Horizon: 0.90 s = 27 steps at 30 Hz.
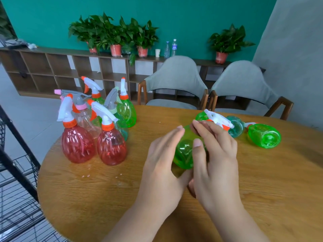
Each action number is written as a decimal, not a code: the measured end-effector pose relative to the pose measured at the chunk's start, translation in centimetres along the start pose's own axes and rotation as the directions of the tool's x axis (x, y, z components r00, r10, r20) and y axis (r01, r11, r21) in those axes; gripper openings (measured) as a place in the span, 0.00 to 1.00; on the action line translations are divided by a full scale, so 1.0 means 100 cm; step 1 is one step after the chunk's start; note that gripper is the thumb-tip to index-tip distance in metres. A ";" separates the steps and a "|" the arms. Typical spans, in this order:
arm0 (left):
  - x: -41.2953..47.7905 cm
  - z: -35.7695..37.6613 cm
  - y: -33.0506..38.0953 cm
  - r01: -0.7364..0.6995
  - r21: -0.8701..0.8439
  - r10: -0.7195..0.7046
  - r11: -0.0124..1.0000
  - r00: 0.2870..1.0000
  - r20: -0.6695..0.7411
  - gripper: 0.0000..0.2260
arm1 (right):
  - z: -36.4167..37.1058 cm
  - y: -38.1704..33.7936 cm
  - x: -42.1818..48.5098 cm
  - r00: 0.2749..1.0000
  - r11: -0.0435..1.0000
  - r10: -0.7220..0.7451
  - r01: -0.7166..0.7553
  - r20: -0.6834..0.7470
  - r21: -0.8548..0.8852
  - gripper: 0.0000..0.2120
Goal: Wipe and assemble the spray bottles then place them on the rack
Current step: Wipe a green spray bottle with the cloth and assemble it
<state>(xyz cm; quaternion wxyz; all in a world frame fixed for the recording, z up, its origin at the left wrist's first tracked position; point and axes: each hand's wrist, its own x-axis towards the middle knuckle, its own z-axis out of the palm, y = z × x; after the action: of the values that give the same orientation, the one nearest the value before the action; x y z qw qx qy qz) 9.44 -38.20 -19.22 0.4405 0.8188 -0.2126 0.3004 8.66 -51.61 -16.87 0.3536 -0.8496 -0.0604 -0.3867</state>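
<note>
A green bottle body [184, 151] is held on its side near the middle of the round wooden table [104, 198], base turned toward the camera and neck pointed far, toward the loose parts; it is cradled between both hands. The right hand [216, 154] is curled over it, thumb pressed on the near surface and fingers wrapped across the far side, apparently to steady it; the left hand [162, 158] is laid against its left flank, fingers nearly straight and gripping nothing, seemingly as a stop against rolling. No cloth can be made out. Just beyond the fingertips a white-and-orange trigger head [219, 121] is seen lying within reach, presumably for fitting next; a teal bottle [236, 127] and another green bottle [264, 136] are laid down at the far right. A cluster of assembled spray bottles [111, 147] is stood at the left, close to the black wire rack [22, 140], probably staged for shelving.
</note>
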 end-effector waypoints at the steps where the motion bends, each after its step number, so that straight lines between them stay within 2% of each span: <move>1: -0.001 0.002 0.001 -0.015 0.014 0.015 1.000 1.000 0.026 0.39 | 0.000 0.002 0.001 0.999 0.999 0.031 -0.032 0.013 0.017 0.22; 6: -0.003 0.000 -0.005 -0.043 0.019 0.043 0.999 0.999 -0.003 0.34 | 0.005 -0.006 -0.015 0.998 1.000 0.002 -0.002 0.069 0.000 0.26; 10: -0.001 -0.003 -0.007 -0.025 0.030 0.026 0.999 0.999 -0.019 0.39 | 0.007 -0.013 -0.024 0.995 0.999 -0.043 0.043 0.092 0.003 0.32; 13: 0.001 -0.001 -0.006 -0.104 0.050 0.107 0.993 0.993 -0.045 0.35 | 0.007 -0.005 -0.018 0.997 0.999 0.007 -0.010 0.079 0.037 0.35; 17: -0.002 0.007 -0.001 -0.225 0.107 0.227 0.968 0.974 -0.004 0.40 | 0.003 0.005 -0.007 0.988 0.983 0.135 -0.143 0.072 0.119 0.40; 21: -0.004 0.012 0.002 -0.293 0.091 0.298 0.952 0.954 -0.043 0.39 | 0.001 0.004 -0.007 0.994 0.983 0.109 -0.109 0.007 0.148 0.39; 23: -0.003 0.011 0.004 -0.249 0.031 0.251 0.968 0.962 -0.104 0.38 | -0.001 0.003 -0.006 0.997 0.987 0.068 -0.062 -0.032 0.147 0.41; 27: -0.003 0.009 0.011 -0.037 -0.131 0.018 0.991 0.989 -0.144 0.36 | -0.007 0.002 -0.005 0.997 0.984 0.015 0.000 -0.078 0.178 0.46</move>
<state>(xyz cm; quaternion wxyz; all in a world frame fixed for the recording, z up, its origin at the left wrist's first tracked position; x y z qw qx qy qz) 8.84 -39.45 -19.16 0.5041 0.7610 -0.2113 0.3495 7.99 -52.18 -17.01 0.4317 -0.7988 -0.0775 -0.4117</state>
